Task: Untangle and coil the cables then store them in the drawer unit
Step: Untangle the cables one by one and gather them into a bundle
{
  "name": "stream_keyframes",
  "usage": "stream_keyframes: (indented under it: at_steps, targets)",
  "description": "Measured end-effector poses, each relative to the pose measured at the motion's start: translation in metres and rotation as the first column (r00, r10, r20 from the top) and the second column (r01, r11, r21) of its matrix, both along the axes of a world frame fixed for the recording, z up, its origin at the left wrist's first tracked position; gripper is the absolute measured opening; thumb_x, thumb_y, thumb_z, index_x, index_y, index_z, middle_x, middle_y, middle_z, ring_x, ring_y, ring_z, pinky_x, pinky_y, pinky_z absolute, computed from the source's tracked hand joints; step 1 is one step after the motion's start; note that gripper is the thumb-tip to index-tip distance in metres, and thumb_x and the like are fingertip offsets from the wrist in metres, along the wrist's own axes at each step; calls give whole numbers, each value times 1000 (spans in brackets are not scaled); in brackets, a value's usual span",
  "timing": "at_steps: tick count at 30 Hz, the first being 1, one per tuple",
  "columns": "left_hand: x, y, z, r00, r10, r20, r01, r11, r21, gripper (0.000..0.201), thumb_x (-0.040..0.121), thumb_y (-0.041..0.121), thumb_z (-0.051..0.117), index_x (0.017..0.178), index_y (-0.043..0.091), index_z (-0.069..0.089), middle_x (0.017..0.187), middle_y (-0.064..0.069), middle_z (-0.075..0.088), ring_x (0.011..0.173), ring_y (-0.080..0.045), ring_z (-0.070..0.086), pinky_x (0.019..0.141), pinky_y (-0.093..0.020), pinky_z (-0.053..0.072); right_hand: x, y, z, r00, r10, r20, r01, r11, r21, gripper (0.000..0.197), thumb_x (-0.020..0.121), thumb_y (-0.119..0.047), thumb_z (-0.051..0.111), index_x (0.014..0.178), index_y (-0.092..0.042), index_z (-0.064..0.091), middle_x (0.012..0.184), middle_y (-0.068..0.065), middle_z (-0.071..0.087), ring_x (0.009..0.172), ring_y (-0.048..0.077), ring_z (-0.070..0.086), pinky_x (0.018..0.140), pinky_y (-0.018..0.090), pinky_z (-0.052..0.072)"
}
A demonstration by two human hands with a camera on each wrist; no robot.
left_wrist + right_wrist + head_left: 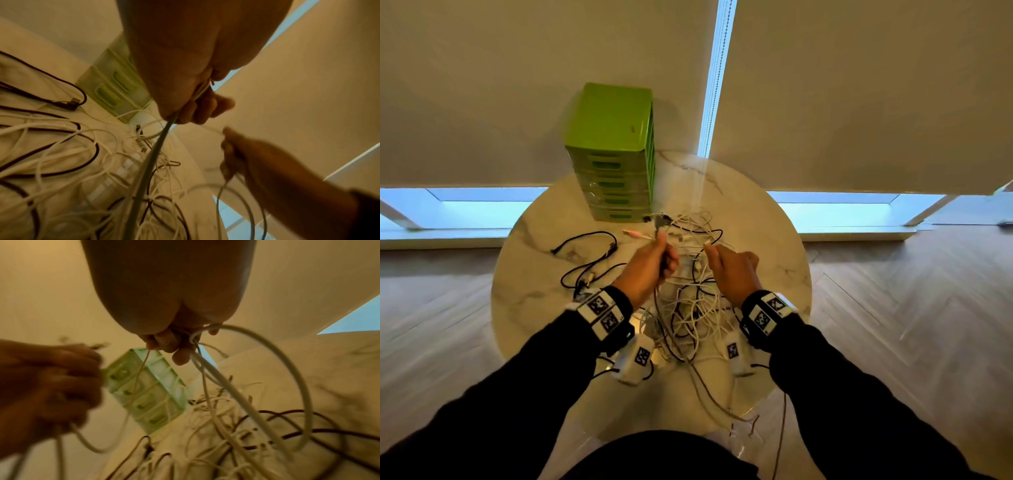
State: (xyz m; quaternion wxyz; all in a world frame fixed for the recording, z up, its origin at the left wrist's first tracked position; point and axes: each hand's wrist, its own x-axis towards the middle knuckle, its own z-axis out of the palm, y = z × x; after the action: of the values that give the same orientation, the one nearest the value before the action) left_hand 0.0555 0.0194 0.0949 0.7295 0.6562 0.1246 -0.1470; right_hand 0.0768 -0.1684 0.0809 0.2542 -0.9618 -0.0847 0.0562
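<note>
— What are you dealing with there?

— A tangle of white and black cables, lying on the round marble table in front of the green drawer unit. I'm lifting a few strands out of it.

— How are they handling?

— Light and limp, I'd judge, with slick jackets; they're snagging on each other rather than resisting. My left hand is clenching around a grey cable near its plug end, and my right hand is pinching a loop of white cable.

— Where's best to hold?

— Probably by the plug, feeding the length through; tugging mid-strand risks tightening knots.
</note>
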Motion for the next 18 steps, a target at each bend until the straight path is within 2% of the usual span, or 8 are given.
stream_keyframes:
  at_steps: [2, 4, 5, 6, 9, 13, 16, 18]
  targets:
    - [-5, -7, -7, 998, -45, -43, 46, 999, 27, 55, 106, 53, 27, 92, 16, 65, 71, 4, 62, 57, -7, 46, 51, -24, 30, -6, 17, 12, 994, 92, 54, -95, 994, 62, 32, 109, -34, 31, 91, -28, 56, 65, -9, 52, 74, 20, 56, 104, 46, 28]
    - [-5, -10, -8, 996, 0, -89, -3, 999, -40, 51, 106, 53, 28, 96, 18, 65, 80, 3, 64, 64, -7, 49, 54, -23, 31, -13, 28, 21, 974, 223, 35, -225, 971, 85, 35, 110, -33, 28, 115, -29, 63, 78, -11, 61, 84, 14, 60, 104, 43, 23]
    - [-4, -11, -6, 994, 37, -107, -46, 995, -88, 50, 106, 52, 29, 97, 18, 65, 83, 4, 65, 66, -7, 51, 55, -24, 32, -15, 31, 21, 964, 264, 19, -264, 959, 106, 37, 110, -33, 28, 121, -29, 62, 79, -14, 60, 84, 10, 60, 102, 42, 23]
    - [-2, -12, -4, 990, 76, -117, -93, 985, -142, 50, 106, 51, 30, 96, 17, 65, 85, 3, 66, 66, -6, 53, 55, -24, 32, -17, 33, 20, 956, 294, 13, -293, 947, 135, 36, 110, -34, 28, 116, -29, 63, 76, -16, 58, 80, 9, 59, 100, 41, 26]
    - [7, -13, 4, 968, 219, -119, -247, 904, -349, 45, 107, 45, 32, 83, 16, 56, 78, 3, 69, 57, -9, 48, 51, -24, 30, -21, 30, 6, 940, 341, -26, -325, 914, 243, 39, 109, -37, 32, 86, -26, 62, 65, -14, 55, 62, 4, 51, 84, 35, 39]
    - [17, -3, 13, 931, 358, -75, -339, 767, -545, 41, 107, 45, 33, 76, 22, 46, 63, 6, 46, 59, -11, 43, 60, -27, 36, -27, 18, -12, 908, 376, -187, -307, 898, 315, 50, 108, -45, 29, 75, -20, 58, 64, -8, 57, 60, 5, 52, 73, 26, 38]
    - [27, 17, 23, 883, 461, -91, -404, 647, -646, 43, 105, 48, 36, 74, 21, 47, 57, 6, 39, 57, -12, 48, 63, -28, 46, -27, -7, -30, 899, 331, -285, -276, 936, 217, 48, 107, -48, 28, 71, -26, 52, 65, -7, 57, 67, 11, 56, 81, 31, 44]
    - [35, 37, 32, 863, 502, -64, -409, 618, -671, 43, 105, 50, 36, 74, 23, 47, 56, 8, 34, 50, -10, 37, 53, -24, 37, -28, -28, -44, 884, 295, -363, -282, 955, 89, 45, 107, -47, 28, 72, -28, 48, 67, -6, 56, 73, 18, 57, 89, 35, 44]
